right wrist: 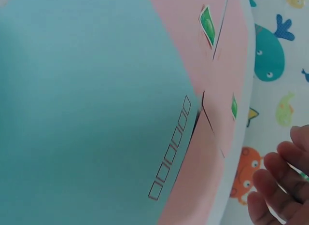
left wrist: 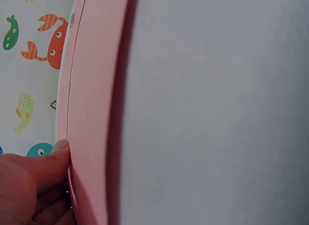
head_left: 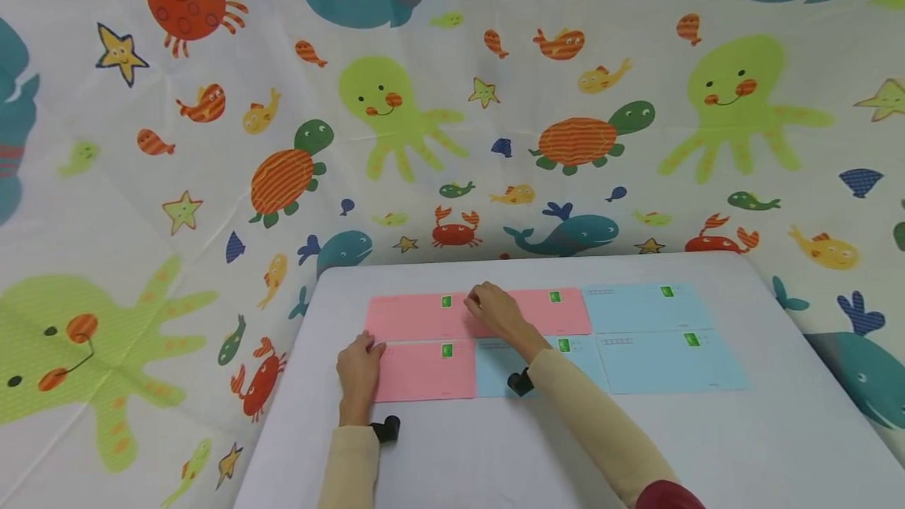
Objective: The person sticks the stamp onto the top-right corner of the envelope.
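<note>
Pink and blue envelopes lie in two rows on a white table. My left hand (head_left: 359,371) is at the left edge of the near-row pink envelope (head_left: 427,375). In the left wrist view its thumb (left wrist: 61,147) lies at the envelope's edge, other fingers curled below, pinching it. My right hand (head_left: 498,313) is over the far row, where a left pink envelope (head_left: 410,316) meets a middle pink envelope (head_left: 555,313). Its fingers (right wrist: 280,179) are loosely bent in the right wrist view, with nothing seen between them. Its forearm partly covers the near-row middle blue envelope (head_left: 495,371).
Two more blue envelopes lie on the right, one far (head_left: 643,313) and one near (head_left: 672,368). Each envelope bears a green stamp. The white table (head_left: 452,454) stands before a cloth (head_left: 424,218) printed with sea animals.
</note>
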`<state>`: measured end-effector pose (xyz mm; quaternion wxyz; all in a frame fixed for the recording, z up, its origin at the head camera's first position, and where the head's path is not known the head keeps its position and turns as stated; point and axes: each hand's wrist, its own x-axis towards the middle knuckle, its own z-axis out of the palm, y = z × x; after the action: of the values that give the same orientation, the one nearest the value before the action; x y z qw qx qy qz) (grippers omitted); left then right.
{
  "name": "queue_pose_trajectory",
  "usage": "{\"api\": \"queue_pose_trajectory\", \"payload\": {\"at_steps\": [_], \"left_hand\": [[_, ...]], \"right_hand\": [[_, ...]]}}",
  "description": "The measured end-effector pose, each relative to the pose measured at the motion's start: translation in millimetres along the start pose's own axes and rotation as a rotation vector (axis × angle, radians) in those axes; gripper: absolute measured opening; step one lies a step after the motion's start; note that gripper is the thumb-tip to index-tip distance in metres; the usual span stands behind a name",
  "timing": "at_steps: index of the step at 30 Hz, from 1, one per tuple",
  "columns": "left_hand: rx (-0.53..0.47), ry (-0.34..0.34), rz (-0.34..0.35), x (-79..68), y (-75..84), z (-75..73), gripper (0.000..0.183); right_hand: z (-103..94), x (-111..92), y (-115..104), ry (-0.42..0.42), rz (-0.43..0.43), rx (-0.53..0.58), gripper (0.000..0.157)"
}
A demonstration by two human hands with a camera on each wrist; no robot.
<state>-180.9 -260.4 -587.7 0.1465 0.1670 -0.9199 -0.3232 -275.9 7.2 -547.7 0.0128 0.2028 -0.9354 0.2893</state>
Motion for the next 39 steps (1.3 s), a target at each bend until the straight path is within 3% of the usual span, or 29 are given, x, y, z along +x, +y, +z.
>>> {"api": "queue_pose_trajectory", "payload": {"at_steps": [15, 24, 34, 39], "left_hand": [[-0.002, -0.038, -0.012, -1.0, 2.5, -1.9, 0.038], [0.022, -0.007, 0.03, 0.9, -0.2, -6.8, 0.03], [0.051, -0.032, 0.038, 2.6, -1.3, -7.4, 0.029], [0.068, -0.059, 0.064, 3.6, -3.3, -10.3, 0.03]], "right_hand": [[-27.7, -28.8, 11.6, 0.031, -0.067, -0.041, 0.024], [-40.7, -51.5, 21.3, 0.053, -0.036, -0.026, 0.021], [-57.9, -72.0, 30.1, 0.063, 0.003, -0.009, 0.021], [-66.2, -84.5, 35.8, 0.099, -0.004, 0.011, 0.013]]}}
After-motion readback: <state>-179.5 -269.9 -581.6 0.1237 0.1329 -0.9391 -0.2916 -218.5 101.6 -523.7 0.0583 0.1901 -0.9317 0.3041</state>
